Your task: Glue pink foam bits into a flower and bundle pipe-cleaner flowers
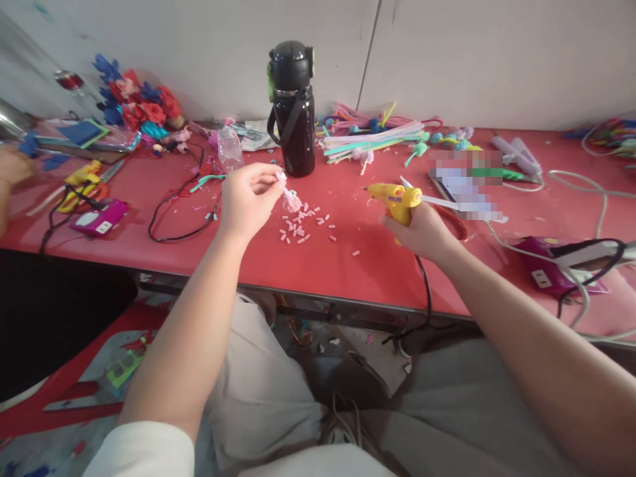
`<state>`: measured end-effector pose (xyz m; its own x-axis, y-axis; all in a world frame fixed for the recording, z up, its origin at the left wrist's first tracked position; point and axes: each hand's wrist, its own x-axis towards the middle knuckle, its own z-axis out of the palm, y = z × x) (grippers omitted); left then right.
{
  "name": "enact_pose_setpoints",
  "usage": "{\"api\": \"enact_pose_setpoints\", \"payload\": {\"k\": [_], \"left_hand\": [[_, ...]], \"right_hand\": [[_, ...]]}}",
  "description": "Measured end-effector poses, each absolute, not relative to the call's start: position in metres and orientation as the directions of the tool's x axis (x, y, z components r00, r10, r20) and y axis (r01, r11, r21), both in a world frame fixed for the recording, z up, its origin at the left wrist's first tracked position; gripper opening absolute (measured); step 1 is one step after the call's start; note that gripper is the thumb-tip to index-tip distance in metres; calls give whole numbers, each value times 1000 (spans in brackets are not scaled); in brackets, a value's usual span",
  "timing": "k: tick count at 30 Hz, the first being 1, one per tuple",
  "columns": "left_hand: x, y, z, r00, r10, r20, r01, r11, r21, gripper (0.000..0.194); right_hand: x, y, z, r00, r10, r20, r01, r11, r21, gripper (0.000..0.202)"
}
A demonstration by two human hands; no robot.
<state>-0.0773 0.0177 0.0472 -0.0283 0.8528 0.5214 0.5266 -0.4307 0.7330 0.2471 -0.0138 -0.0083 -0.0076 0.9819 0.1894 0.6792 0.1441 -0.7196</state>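
My left hand (253,199) pinches a small pink craft flower (291,200) by its pale upper end, with its fluffy pink part hanging just over the table. Below and beside it lie many short pink pieces (298,230), scattered on the red tabletop (338,262). In my right hand (422,228) is a yellow hot glue gun (395,197), its nozzle pointing left toward the flower but well apart from it. A white glue stick (440,202) sticks out of the gun's rear. My fingers partly hide its handle.
A black bottle (294,126) stands behind the pieces. Pastel stems (370,142) lie at the back, a partly blurred phone-like object (464,192) to the right. Purple power boxes (102,217) and cables line both sides. Another person's hand (12,169) shows at far left, near a second yellow glue gun (82,182).
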Motion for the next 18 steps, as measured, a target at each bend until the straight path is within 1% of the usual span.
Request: {"api": "enact_pose_setpoints", "payload": {"k": [2,3,7,8,10,11,12,13,15,16,17,18], "left_hand": [[-81,18,49,-32,853,520,538,-424,728,14],[-82,18,50,-31,852,522,542,-424,725,14],[-83,17,51,-25,846,533,541,-437,719,13],[-84,17,51,-25,844,536,537,-441,720,13],[-84,16,51,-26,841,540,525,-448,723,14],[-84,16,51,-27,840,542,519,-452,725,14],[-84,15,52,-25,840,542,514,-454,728,15],[-84,15,52,-21,842,540,511,-455,729,15],[-85,15,52,-19,844,537,516,-451,728,16],[-85,15,52,-25,843,537,522,-447,727,16],[-86,16,52,-34,842,538,528,-442,725,16],[-87,16,52,-43,842,538,532,-437,725,17]], "right_hand": [[251,-8,-12,51,983,178,783,71,-618,23],[252,-7,-11,82,984,160,816,26,-578,25],[256,-23,6,166,978,122,911,-105,-399,48],[260,-30,13,180,980,88,930,-141,-339,53],[266,-45,25,159,986,-43,960,-165,-228,61],[267,-52,30,118,989,-86,966,-134,-219,62],[266,-57,32,45,993,-112,965,-72,-254,61],[261,-60,33,-51,991,-121,948,10,-318,57],[240,-58,29,-311,946,-95,831,222,-510,41],[225,-53,25,-404,914,-35,746,307,-591,31],[207,-45,20,-440,897,33,686,360,-632,22],[189,-35,15,-439,894,89,661,389,-642,19]]}}
